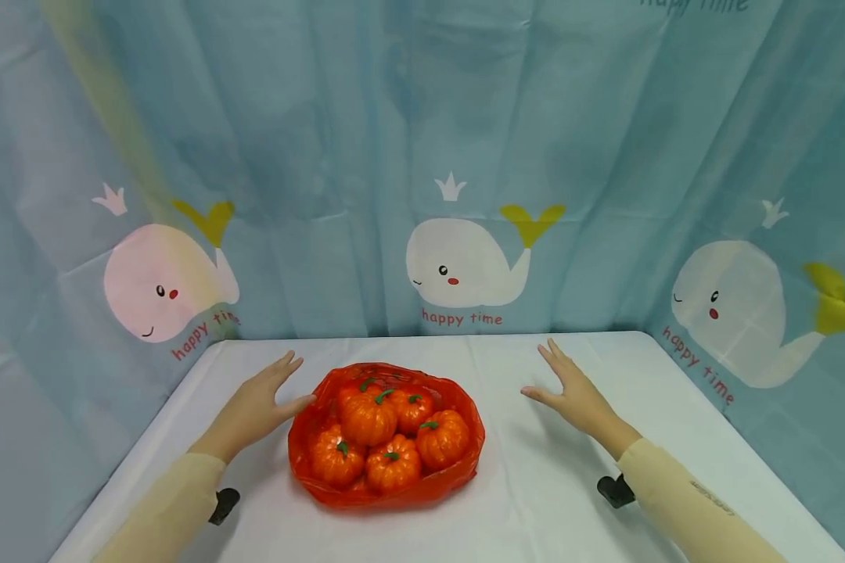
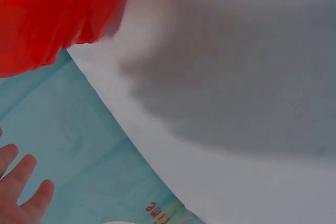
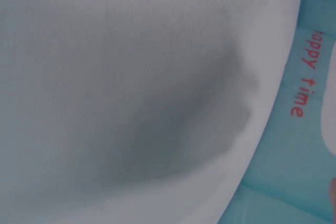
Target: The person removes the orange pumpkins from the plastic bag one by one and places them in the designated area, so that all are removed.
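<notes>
A red plastic bag [image 1: 429,491] with its mouth spread wide sits on the white table, holding several small orange pumpkins [image 1: 369,421] with green stems. My left hand [image 1: 257,407] hovers at the bag's left side, fingers extended, its thumb near the rim; whether it touches cannot be told. In the left wrist view, part of the red bag [image 2: 52,19] and some fingers [image 2: 21,177] show. To the right of the bag, my right hand [image 1: 573,395] is held over the table with fingers spread, holding nothing. Only a sliver of it shows in the right wrist view.
The white table [image 1: 535,500] ends at a back edge against a blue curtain [image 1: 310,156] printed with whales and the words "happy time". Dark wrist devices [image 1: 616,491] show beneath both sleeves. Hand shadows fall on the tabletop.
</notes>
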The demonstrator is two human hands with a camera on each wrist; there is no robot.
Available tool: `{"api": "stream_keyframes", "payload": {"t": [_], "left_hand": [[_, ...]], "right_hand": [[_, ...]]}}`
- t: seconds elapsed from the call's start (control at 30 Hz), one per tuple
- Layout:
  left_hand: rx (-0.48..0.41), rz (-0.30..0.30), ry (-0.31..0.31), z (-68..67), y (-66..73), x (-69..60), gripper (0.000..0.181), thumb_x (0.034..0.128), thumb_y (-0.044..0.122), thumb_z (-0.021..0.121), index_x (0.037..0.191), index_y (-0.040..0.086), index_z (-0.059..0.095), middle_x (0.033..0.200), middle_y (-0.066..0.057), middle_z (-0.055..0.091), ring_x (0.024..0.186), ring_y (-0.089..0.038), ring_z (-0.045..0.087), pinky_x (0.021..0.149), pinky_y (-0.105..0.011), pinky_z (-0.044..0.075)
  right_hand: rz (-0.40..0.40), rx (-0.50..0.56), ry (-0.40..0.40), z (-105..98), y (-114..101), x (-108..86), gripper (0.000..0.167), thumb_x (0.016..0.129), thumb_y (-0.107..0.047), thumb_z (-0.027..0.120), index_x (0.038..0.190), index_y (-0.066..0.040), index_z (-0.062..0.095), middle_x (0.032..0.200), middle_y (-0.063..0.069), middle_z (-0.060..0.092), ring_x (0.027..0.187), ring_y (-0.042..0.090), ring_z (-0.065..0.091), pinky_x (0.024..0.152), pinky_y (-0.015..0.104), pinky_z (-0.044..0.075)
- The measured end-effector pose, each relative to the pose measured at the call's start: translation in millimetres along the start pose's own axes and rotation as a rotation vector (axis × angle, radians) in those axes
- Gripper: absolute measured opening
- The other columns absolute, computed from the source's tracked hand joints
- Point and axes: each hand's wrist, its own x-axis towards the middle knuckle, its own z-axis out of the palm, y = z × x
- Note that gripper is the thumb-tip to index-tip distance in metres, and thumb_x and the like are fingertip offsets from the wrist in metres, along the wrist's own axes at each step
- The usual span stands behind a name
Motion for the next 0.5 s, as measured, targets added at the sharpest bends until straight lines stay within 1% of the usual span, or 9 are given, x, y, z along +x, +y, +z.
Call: {"api": "stream_keyframes", "payload": {"t": [0.1,0.23,0.33,0.5], "left_hand": [[-0.06,-0.046,-0.029,4.7,2.0,-2.1,0.084,0.0903,0.055,0.064,0.153,0.006,0.037,0.161,-0.022,0.029,0.144,-0.049,0.031,0.11,-0.069,0.033],[-0.113,-0.071,-0.04,8.9,4.2,-4.9,0.082,0.0905,0.053,0.065,0.152,0.006,0.038,0.161,-0.022,0.028,0.144,-0.049,0.031,0.109,-0.069,0.033],[-0.139,-0.068,-0.025,10.5,6.2,-6.9,0.079,0.0912,0.048,0.066,0.151,0.004,0.04,0.161,-0.023,0.028,0.144,-0.05,0.031,0.11,-0.068,0.033],[-0.203,-0.054,0.03,14.0,9.3,-8.0,0.072,0.0919,0.04,0.069,0.148,0.002,0.044,0.159,-0.024,0.032,0.143,-0.05,0.033,0.109,-0.065,0.035]], "right_hand": [[-0.004,0.045,0.007,1,-3,-2.9,0.096,0.086,-0.055,0.069,0.159,-0.015,0.021,0.169,0.012,0.009,0.151,0.045,0.016,0.115,0.071,0.023],[0.0,0.093,-0.001,5,-10,-6.1,0.096,0.085,-0.057,0.07,0.159,-0.016,0.024,0.169,0.01,0.01,0.152,0.044,0.017,0.114,0.07,0.024],[0.003,0.109,-0.004,8,-16,-8.4,0.093,0.086,-0.056,0.07,0.158,-0.016,0.027,0.168,0.01,0.012,0.151,0.045,0.018,0.113,0.071,0.025],[0.014,0.138,0.008,12,-23,-12.5,0.087,0.088,-0.049,0.071,0.157,-0.014,0.031,0.167,0.011,0.018,0.151,0.043,0.021,0.114,0.068,0.027]]}}
